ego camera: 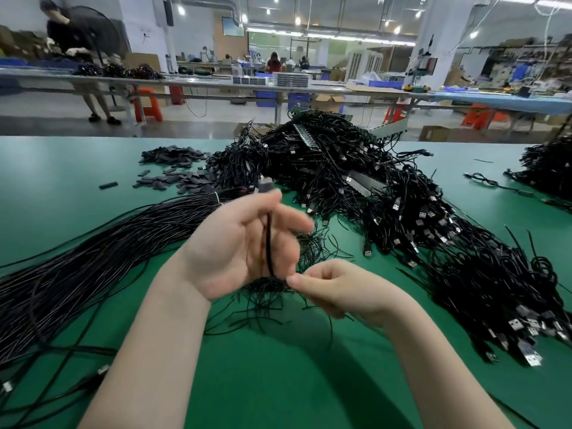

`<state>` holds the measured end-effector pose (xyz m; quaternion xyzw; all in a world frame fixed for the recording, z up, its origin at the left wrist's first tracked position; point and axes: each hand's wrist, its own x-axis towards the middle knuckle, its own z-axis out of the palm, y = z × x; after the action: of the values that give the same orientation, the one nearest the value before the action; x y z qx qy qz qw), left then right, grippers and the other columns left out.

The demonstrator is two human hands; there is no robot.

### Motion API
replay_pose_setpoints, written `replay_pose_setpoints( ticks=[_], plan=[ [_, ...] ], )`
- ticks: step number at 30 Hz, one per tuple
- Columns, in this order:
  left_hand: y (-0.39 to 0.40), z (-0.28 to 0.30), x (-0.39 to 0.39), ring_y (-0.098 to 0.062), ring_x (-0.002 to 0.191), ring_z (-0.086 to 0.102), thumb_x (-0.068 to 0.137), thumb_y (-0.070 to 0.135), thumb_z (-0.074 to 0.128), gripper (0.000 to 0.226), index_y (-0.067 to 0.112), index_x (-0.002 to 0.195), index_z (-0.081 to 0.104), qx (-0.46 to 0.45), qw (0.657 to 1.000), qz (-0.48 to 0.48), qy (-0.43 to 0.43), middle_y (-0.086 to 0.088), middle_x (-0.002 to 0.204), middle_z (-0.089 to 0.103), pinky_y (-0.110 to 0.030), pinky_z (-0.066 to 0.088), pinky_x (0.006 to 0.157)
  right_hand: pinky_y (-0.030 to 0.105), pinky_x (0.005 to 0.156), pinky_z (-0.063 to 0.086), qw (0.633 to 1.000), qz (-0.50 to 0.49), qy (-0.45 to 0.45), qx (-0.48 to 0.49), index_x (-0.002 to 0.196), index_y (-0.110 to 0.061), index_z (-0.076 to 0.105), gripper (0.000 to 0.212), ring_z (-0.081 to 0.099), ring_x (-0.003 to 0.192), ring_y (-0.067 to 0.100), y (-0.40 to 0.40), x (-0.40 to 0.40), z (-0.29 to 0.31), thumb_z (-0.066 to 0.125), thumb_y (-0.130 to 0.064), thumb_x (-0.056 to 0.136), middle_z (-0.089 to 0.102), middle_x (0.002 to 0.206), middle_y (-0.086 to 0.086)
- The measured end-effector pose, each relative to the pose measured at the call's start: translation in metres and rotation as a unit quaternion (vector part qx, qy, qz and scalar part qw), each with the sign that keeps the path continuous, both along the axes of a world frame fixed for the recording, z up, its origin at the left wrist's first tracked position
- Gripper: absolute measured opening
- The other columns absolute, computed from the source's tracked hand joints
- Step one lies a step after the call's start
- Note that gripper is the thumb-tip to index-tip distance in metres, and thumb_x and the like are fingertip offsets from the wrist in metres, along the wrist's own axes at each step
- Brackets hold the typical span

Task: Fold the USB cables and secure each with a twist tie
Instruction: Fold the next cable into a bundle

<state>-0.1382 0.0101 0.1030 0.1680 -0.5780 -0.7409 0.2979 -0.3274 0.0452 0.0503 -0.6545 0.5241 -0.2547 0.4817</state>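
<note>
Green matte counter (93,168). Heap of tangled black USB cables (356,187), frame centre. Folded black cable bundle (270,239), limp, light; left hand (238,243) pinches beneath its plug, remaining fingers spread. Right hand (334,289) fingers pinch bundle's lower end; best held mid-fold.

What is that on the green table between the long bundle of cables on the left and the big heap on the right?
In the head view, a loose scatter of thin black twist ties lies there, partly behind both hands.
</note>
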Motion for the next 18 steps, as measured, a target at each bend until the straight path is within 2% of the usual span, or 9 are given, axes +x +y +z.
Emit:
replay_pose_setpoints(
  ticks=[3,5,6,8,10,12,14,16,18],
  plan=[
    [0.001,-0.007,-0.002,-0.016,0.058,0.069,0.095,0.048,0.035,0.052,0.022,0.083,0.078,-0.083,0.965,-0.141,-0.203,-0.004,0.07,0.074,-0.021,0.05,0.057,0.025,0.046,0.018,0.996,-0.079,-0.007,-0.037,0.061,-0.015,0.045,0.057,0.022,0.049,0.013,0.002,-0.018,0.014,0.07,-0.066,0.067,0.03,0.053,-0.003],
    [0.0,-0.012,-0.01,-0.013,0.075,0.072,0.096,0.058,0.035,0.053,0.025,0.095,0.077,-0.099,0.934,-0.14,-0.313,0.0,0.088,0.077,-0.019,0.051,0.066,0.021,0.044,0.02,0.993,-0.092,-0.049,-0.05,0.06,-0.02,0.054,0.045,0.024,0.047,0.011,0.006,-0.024,0.027,0.058,-0.058,0.082,0.033,0.05,-0.009],
    [-0.001,-0.015,-0.015,-0.013,0.083,0.072,0.095,0.059,0.04,0.049,0.024,0.104,0.073,-0.092,0.939,-0.102,-0.316,0.002,0.094,0.077,-0.022,0.053,0.076,0.02,0.044,0.022,0.992,-0.09,-0.069,-0.06,0.064,-0.022,0.061,0.04,0.025,0.046,0.009,0.009,-0.025,0.033,0.053,-0.051,0.091,0.034,0.05,-0.011],
    [-0.004,-0.019,-0.021,-0.014,0.097,0.071,0.089,0.051,0.047,0.046,0.018,0.114,0.066,-0.062,0.969,0.01,-0.237,0.004,0.104,0.075,-0.032,0.054,0.09,0.019,0.046,0.026,0.988,-0.066,-0.107,-0.091,0.078,-0.025,0.07,0.035,0.029,0.047,0.007,0.016,-0.021,0.042,0.046,-0.037,0.101,0.037,0.053,-0.011],
    [-0.007,-0.015,-0.019,-0.017,0.109,0.067,0.085,0.047,0.046,0.047,0.018,0.119,0.063,-0.007,0.991,0.089,-0.098,0.002,0.115,0.072,-0.037,0.054,0.094,0.018,0.047,0.033,0.983,-0.017,-0.153,-0.104,0.089,-0.02,0.069,0.03,0.036,0.048,0.007,0.02,-0.013,0.045,0.044,-0.03,0.102,0.043,0.057,-0.009],
    [-0.007,-0.006,-0.014,-0.021,0.114,0.065,0.088,0.046,0.041,0.051,0.017,0.125,0.06,0.037,0.994,0.103,0.026,-0.005,0.121,0.07,-0.037,0.055,0.093,0.019,0.049,0.038,0.979,0.062,-0.185,-0.054,0.09,-0.017,0.066,0.026,0.041,0.05,0.009,0.021,-0.005,0.038,0.045,-0.031,0.1,0.046,0.059,-0.007],
    [-0.004,0.0,-0.01,-0.021,0.106,0.069,0.093,0.043,0.038,0.049,0.013,0.119,0.068,0.064,0.989,0.081,0.107,-0.009,0.115,0.072,-0.032,0.059,0.084,0.019,0.049,0.038,0.979,0.123,-0.161,0.022,0.09,-0.023,0.068,0.027,0.038,0.049,0.009,0.017,0.001,0.027,0.046,-0.036,0.099,0.039,0.06,-0.006],
    [0.003,0.006,-0.005,-0.018,0.082,0.073,0.092,0.042,0.043,0.043,0.017,0.093,0.078,0.049,0.992,0.063,0.1,-0.006,0.089,0.076,-0.028,0.06,0.068,0.021,0.048,0.03,0.988,0.096,-0.106,0.06,0.076,-0.025,0.067,0.032,0.03,0.047,0.01,0.011,0.001,0.015,0.051,-0.047,0.093,0.032,0.058,-0.005],
    [0.008,0.008,-0.002,-0.017,0.055,0.065,0.089,0.041,0.05,0.038,0.022,0.067,0.074,-0.027,0.998,0.052,-0.001,-0.002,0.06,0.067,-0.025,0.053,0.055,0.024,0.047,0.023,0.999,0.014,-0.03,0.04,0.063,-0.021,0.058,0.038,0.025,0.048,0.012,0.006,-0.006,0.011,0.059,-0.055,0.081,0.032,0.055,-0.004]
  ],
)
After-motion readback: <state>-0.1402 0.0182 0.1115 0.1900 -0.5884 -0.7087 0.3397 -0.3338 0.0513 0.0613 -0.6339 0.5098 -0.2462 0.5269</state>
